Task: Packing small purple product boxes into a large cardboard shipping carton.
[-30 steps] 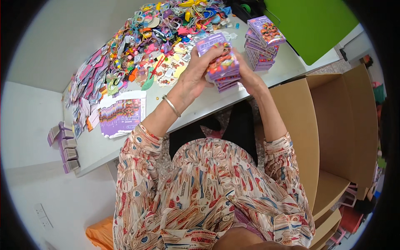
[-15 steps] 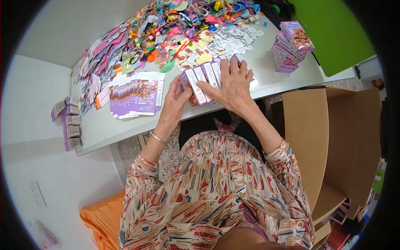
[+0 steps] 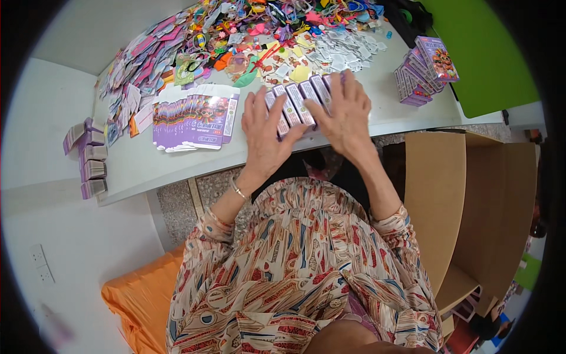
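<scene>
Pressing flat, both hands [image 3: 306, 118] spread wide over purple boxes [image 3: 298, 103] near the table edge [image 3: 236, 162] — bare tabletop just leftward.

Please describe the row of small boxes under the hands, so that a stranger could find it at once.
On the long white table, near its front edge, the left hand and the right hand press on a row of small purple cardboard boxes laid side by side. Unlike the purple stack of similar boxes to the right, these lie in a single layer.

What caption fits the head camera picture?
Both hands, left hand and right hand, press a row of small purple boxes on a white table.
</scene>
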Demonstrator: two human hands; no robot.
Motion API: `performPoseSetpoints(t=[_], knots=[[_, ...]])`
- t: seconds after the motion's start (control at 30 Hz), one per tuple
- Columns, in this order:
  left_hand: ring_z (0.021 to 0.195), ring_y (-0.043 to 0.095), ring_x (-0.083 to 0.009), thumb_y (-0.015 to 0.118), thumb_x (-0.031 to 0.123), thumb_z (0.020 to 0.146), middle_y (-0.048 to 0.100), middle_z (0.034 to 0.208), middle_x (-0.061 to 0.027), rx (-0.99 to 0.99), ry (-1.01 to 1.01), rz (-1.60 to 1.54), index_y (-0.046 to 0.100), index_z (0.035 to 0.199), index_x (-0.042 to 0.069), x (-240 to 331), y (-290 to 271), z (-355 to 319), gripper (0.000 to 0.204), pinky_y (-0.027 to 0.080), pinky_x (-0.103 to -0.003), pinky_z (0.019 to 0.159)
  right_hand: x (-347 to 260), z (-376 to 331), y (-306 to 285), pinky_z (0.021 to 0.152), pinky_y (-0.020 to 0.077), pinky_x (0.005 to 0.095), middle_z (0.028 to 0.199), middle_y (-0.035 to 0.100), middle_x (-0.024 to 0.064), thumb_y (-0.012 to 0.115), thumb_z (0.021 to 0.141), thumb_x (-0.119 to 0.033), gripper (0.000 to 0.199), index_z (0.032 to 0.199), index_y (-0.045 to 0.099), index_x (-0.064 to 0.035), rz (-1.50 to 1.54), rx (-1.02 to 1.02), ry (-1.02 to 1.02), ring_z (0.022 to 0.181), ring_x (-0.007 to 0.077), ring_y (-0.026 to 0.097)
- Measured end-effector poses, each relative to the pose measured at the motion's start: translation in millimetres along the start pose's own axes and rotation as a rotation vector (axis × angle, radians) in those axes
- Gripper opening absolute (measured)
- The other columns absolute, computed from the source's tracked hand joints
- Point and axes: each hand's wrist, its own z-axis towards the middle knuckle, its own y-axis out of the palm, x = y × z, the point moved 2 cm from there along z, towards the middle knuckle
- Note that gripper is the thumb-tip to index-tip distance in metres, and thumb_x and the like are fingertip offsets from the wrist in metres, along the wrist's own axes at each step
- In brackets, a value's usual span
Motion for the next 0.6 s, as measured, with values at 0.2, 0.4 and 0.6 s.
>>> performPoseSetpoints(t=[0.2,0.4,0.6], knots=[[0.137,0.024,-0.0437,0.074,0.028,0.079,0.027,0.147,-0.0262,0.053,0.047,-0.152,0.050,0.130,0.004,-7,0,-1,0.061,0.023,-0.050,0.110,67,18,-12,0.105,0.0299,0.0407,0.131,0.045,0.0302,0.040,0.097,-0.050,0.069,0.130,0.041,0.0104,0.462,-0.072,0.265,0.121,0.0413,0.043],[0.126,0.043,-0.0300,0.057,0.025,0.094,0.039,0.139,-0.0247,0.041,-0.452,-0.527,0.038,0.137,-0.002,-37,-9,-15,0.054,0.036,-0.039,0.103,82,16,-2,0.071,0.0400,0.0462,0.075,0.052,0.0286,0.039,0.098,-0.051,0.059,0.086,0.045,0.0066,0.664,-0.077,0.278,0.070,0.0402,0.050],[0.110,0.054,-0.0192,0.049,0.028,0.100,0.055,0.122,-0.0151,-0.032,-0.487,-0.722,0.037,0.136,-0.006,-28,1,-20,0.051,0.043,-0.030,0.093,111,10,17,0.070,0.0414,0.0264,0.090,0.062,0.0117,0.056,0.092,-0.049,0.053,0.103,0.057,0.0035,0.664,-0.122,0.507,0.080,0.0133,0.053]])
